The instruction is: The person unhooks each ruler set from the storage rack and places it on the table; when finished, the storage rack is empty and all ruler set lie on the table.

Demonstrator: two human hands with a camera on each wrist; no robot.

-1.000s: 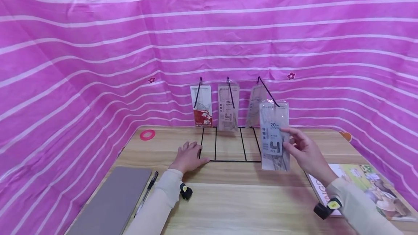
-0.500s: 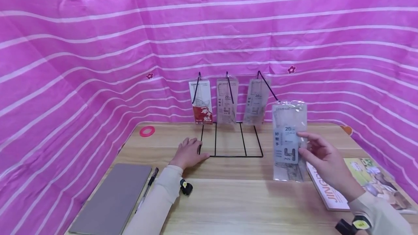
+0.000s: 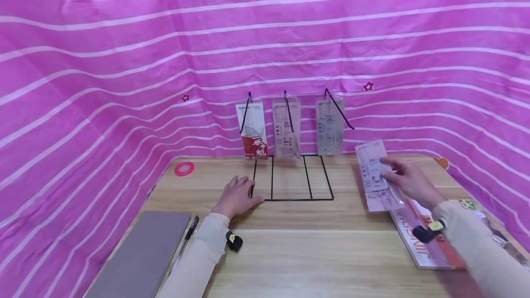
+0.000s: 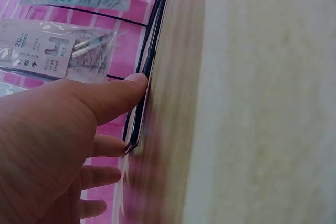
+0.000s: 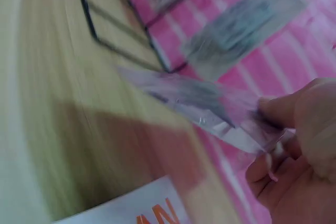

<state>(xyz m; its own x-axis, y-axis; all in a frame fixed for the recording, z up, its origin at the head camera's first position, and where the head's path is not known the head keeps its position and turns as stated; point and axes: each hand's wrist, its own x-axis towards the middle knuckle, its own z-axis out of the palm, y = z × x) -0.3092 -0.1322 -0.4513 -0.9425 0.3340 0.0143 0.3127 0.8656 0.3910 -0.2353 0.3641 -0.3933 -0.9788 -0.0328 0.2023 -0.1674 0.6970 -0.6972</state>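
My right hand [image 3: 407,182] pinches a clear packet of rulers [image 3: 372,176] by its right side, tilted in the air off the rack's right; in the right wrist view the packet [image 5: 194,100] is blurred. My left hand [image 3: 237,197] rests at the front left corner of the black wire display rack [image 3: 298,200]. Seen from the left wrist, its thumb [image 4: 123,95] lies on the front bar, with the index fingertip at the corner. Three packets hang from the rack's hooks: a red-and-white one [image 3: 252,128], a pale one [image 3: 286,128] and a similar ruler packet [image 3: 330,128].
A grey notebook [image 3: 141,252] and a black pen [image 3: 184,243] lie at the left of the wooden table [image 3: 298,261]. A pink ring [image 3: 184,169] lies back left. A magazine [image 3: 418,238] lies at right, partly under my right arm. Pink striped cloth [image 3: 265,36] surrounds the table.
The ruler packet in my right hand has come off the right hook, moved right and tilted. The packet behind it now hangs alone on that hook. My left hand stays at the rack's corner.
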